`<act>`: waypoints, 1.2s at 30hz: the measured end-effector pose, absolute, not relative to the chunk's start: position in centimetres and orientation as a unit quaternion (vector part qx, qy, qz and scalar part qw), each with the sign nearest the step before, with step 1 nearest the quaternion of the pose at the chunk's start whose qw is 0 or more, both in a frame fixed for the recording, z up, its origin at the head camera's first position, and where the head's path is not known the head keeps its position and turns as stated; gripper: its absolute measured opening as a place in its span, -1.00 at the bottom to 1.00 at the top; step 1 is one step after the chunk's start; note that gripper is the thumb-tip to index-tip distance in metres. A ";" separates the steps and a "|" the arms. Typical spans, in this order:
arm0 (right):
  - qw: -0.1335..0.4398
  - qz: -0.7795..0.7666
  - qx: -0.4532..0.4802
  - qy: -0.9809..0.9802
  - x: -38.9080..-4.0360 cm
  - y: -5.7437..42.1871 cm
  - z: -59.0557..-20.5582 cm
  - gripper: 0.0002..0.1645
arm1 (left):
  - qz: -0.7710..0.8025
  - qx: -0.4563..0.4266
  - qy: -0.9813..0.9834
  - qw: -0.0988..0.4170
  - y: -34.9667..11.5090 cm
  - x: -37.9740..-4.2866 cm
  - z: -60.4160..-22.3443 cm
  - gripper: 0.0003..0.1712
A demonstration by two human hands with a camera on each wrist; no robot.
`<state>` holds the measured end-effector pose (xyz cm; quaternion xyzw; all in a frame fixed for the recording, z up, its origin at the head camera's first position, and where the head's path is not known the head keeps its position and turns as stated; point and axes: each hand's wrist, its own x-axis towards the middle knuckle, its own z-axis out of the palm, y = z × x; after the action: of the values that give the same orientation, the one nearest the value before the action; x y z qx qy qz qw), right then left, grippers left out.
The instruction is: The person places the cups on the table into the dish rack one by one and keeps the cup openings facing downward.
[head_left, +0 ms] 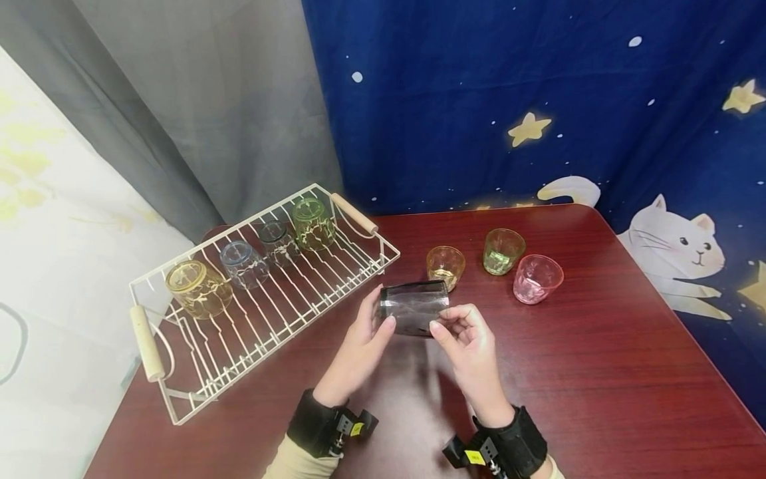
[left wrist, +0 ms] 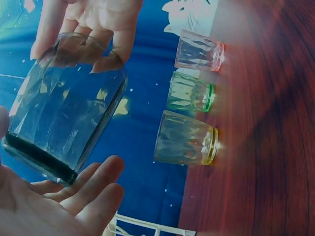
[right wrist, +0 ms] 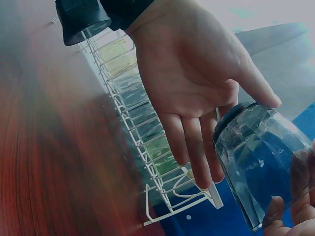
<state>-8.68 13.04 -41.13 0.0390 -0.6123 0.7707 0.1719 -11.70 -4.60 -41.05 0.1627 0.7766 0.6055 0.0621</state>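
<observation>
A smoky grey drinking glass (head_left: 414, 309) lies sideways in the air above the table, held between two hands. My left hand (head_left: 357, 349) holds its thick dark base end, thumb in front and index finger behind; the other fingers extend past it, as the right wrist view shows. At the rim end, my right hand (head_left: 473, 349) pinches the glass between thumb and fingers. Just beyond stand a yellow glass (head_left: 445, 265), a green glass (head_left: 504, 251) and a pink glass (head_left: 537, 279), all upright with mouths up.
To the left, a white wire rack (head_left: 269, 342) with wooden handles (head_left: 146, 342) bears upside-down glasses: yellow (head_left: 200, 293), blue (head_left: 244, 266), grey (head_left: 278, 243) and green (head_left: 314, 226). Everything sits on a dark red wooden table (head_left: 604, 372). Behind hangs a blue star-patterned curtain (head_left: 443, 120).
</observation>
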 end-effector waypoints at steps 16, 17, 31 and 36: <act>0.119 0.765 0.028 -0.633 -8.5 13.4 -41.1 -0.76 | 0.655 0.130 0.744 0.006 -4.3 -11.3 -40.7 -0.29; 0.117 0.764 0.029 -0.634 -8.5 13.4 -41.1 -0.76 | 0.657 0.128 0.743 0.001 -4.3 -11.3 -40.7 -0.29; 0.103 0.755 0.060 -0.645 -8.8 13.7 -41.0 -0.79 | 0.648 0.105 0.753 -0.047 -4.4 -10.8 -39.6 -0.23; 0.088 0.739 0.080 -0.663 -9.1 14.2 -41.0 -0.83 | 0.638 0.101 0.761 -0.064 -4.6 -10.7 -39.3 -0.20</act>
<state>-9.06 14.19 -40.96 0.0799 -0.6634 0.7387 0.0882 -10.69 -4.62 -39.29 0.1013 0.7608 0.6379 -0.0642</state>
